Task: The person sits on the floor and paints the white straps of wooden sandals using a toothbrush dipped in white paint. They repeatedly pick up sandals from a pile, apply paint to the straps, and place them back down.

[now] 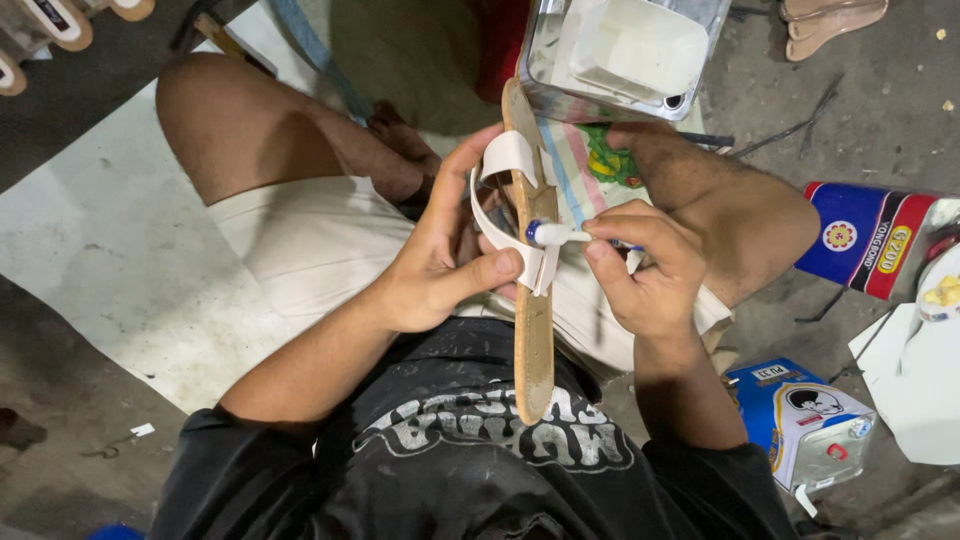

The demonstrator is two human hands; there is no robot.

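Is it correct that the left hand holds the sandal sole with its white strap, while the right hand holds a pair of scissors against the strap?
Not quite. In the head view the right hand holds a small white-tipped applicator, not scissors, against the white strap. The rest is right: the left hand holds the sandal sole.

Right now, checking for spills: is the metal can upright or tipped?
Upright: the metal can shows its open top, with a white tub inside.

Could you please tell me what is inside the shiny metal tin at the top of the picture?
Inside the metal tin sits a white plastic tub. The tub hides the tin's bottom, so anything beneath it cannot be seen.
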